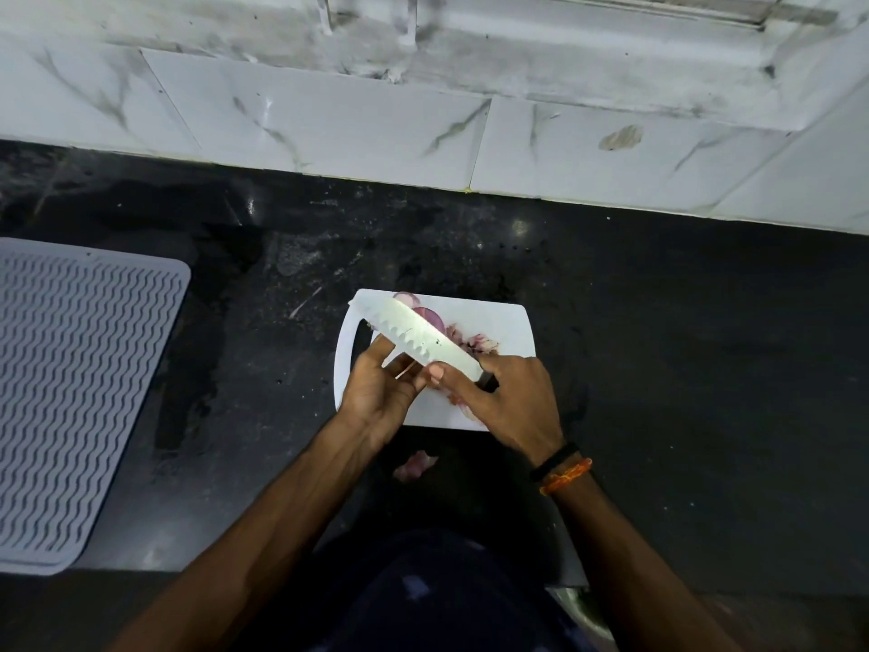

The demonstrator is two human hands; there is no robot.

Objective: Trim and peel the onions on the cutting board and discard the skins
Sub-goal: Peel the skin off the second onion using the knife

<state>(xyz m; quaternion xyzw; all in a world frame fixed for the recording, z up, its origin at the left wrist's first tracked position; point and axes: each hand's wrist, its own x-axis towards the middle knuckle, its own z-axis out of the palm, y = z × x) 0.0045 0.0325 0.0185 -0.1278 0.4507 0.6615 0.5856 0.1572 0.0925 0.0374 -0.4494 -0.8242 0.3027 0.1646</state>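
Head view, looking down: onion (430, 317) pieces, purple-skinned, at the far edge of the white cutting board (505, 329), partly hidden behind the knife (414, 334) blade. Loose skins (477, 343) just right of them on the board, pale pink and papery. One more scrap of skin (414, 464) off the board, on the dark counter (658, 345) near its front edge, between the two forearms.

Above the board's middle, both hands close together. Right hand (515, 402) wrapped round the knife's dark handle, thumb laid forward along the flat of the blade; blade wide, pale, scalloped along its near edge, angled up and to the left with its tip over the board's far-left corner. Left hand (381, 383) under the blade, fingers curled, pinching something small against the right thumb; a thin pale sliver visible there, too small and too covered to name with certainty.

Board with a handle slot on its left side, flat on the black speckled counter. Right wrist banded in black and orange (562, 470). Well to the left, a grey ribbed drying mat (80, 388) on the counter. Beyond the counter, a white marbled tile wall (329, 129). At the bottom, dark patterned clothing (423, 590).
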